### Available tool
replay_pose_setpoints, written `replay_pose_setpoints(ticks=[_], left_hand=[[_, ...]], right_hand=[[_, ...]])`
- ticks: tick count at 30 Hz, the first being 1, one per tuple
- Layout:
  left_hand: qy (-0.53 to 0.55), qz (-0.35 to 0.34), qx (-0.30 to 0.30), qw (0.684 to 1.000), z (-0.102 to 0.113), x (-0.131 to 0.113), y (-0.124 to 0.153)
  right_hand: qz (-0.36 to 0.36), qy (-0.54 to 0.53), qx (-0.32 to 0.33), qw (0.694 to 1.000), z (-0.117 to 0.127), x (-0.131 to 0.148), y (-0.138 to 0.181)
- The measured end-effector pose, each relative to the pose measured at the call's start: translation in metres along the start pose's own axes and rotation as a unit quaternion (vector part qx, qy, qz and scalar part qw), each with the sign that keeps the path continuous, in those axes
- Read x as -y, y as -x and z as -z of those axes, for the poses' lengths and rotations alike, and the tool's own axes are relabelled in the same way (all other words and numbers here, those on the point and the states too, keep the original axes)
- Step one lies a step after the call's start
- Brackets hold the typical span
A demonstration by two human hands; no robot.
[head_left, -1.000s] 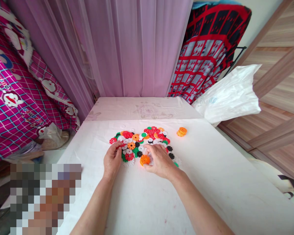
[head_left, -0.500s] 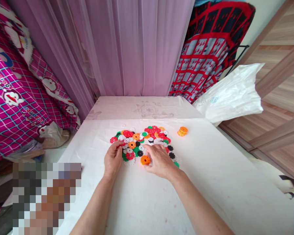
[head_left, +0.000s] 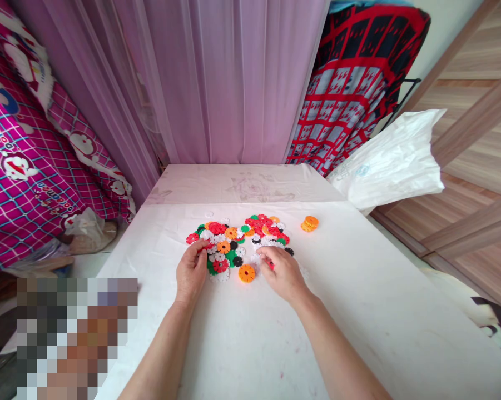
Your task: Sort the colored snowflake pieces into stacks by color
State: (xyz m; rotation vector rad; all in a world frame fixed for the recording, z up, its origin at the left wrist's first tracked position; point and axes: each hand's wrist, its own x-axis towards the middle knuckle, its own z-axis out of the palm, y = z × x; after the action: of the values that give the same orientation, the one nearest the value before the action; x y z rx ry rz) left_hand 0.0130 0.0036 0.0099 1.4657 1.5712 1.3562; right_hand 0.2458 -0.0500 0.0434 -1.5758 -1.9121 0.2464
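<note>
A pile of flat plastic snowflake discs [head_left: 233, 240] in red, white, green, orange and black lies on the white table cover [head_left: 242, 333]. My left hand [head_left: 191, 273] rests at the pile's near left edge, its fingers curled with the tips pinched on a red disc [head_left: 201, 250]. My right hand [head_left: 282, 273] is at the pile's near right side, fingers bent around a small red disc [head_left: 271, 265]. One orange disc [head_left: 246, 273] lies free on the cover between my hands. A short stack of orange discs [head_left: 309, 224] stands apart to the right of the pile.
A white plastic bag [head_left: 394, 164] sits at the table's right far corner. Pink curtains [head_left: 217, 83] hang behind the table. A red-and-black patterned cloth [head_left: 354, 83] hangs at back right, and pink bedding [head_left: 25, 155] is on the left. A wooden floor lies to the right.
My right hand has let go of the orange disc, which now lies on the cover, and has moved right onto the pile. My left hand has stayed put.
</note>
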Motion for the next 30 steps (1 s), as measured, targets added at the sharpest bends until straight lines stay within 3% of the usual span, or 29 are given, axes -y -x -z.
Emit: replay_pose_setpoints(ticks=[5, 10, 13, 18, 22, 26, 30], left_hand=[[-0.004, 0.001, 0.004, 1.0, 0.0, 0.0, 0.0], [0.001, 0.0, 0.003, 1.0, 0.0, 0.001, 0.0], [0.001, 0.001, 0.005, 1.0, 0.0, 0.005, -0.001], [0.003, 0.007, 0.002, 1.0, 0.0, 0.008, -0.001], [0.004, 0.005, -0.002, 1.0, 0.0, 0.008, 0.0], [0.001, 0.002, -0.004, 1.0, 0.0, 0.005, 0.0], [-0.002, 0.011, -0.001, 1.0, 0.001, 0.004, 0.0]], right_hand=[[-0.077, -0.003, -0.072, 0.994, -0.009, -0.02, 0.012], [-0.055, 0.059, -0.122, 0.989, -0.003, -0.033, -0.009], [-0.065, 0.102, -0.09, 0.989, -0.003, -0.045, -0.039], [-0.128, 0.153, 0.032, 0.979, -0.014, -0.06, -0.071], [-0.1, 0.161, 0.063, 0.98, -0.025, -0.055, -0.053], [-0.026, 0.143, 0.016, 0.989, -0.026, -0.05, -0.021], [-0.021, 0.122, -0.046, 0.991, -0.013, -0.054, -0.01]])
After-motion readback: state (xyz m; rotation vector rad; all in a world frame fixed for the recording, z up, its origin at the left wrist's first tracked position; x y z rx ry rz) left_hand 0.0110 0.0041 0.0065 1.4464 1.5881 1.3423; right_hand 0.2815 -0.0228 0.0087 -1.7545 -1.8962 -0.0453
